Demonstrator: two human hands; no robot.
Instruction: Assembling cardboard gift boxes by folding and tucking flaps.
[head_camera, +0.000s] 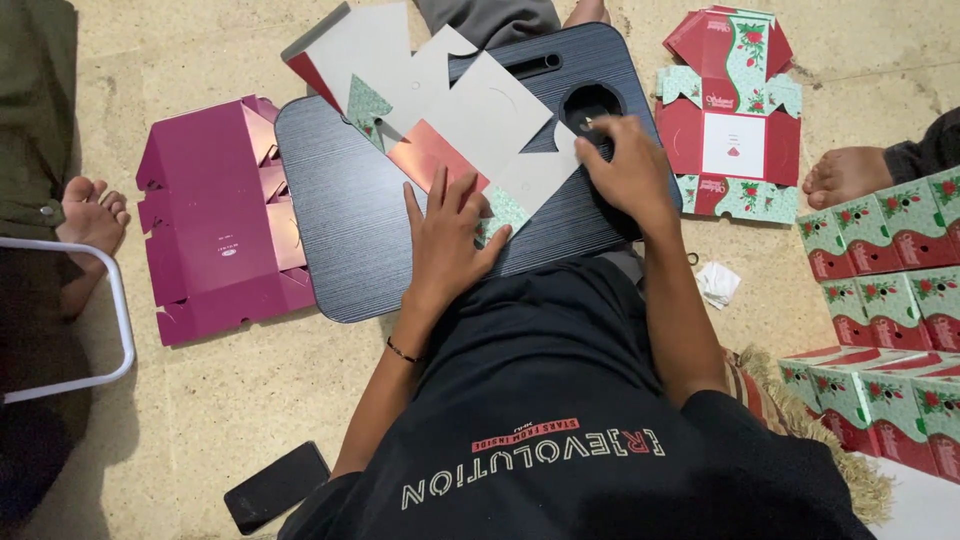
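Head view: left hand lies flat, fingers spread, pinning an unfolded grey, red and green cardboard box blank on a dark ridged lap tray; right hand pinches its edge. Uneven pressure could probably skew the fold or crease the blank.

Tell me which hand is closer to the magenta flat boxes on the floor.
Left. The left hand presses the unfolded carton on the lap desk, nearer the magenta stack; the right hand is at the desk's far side.
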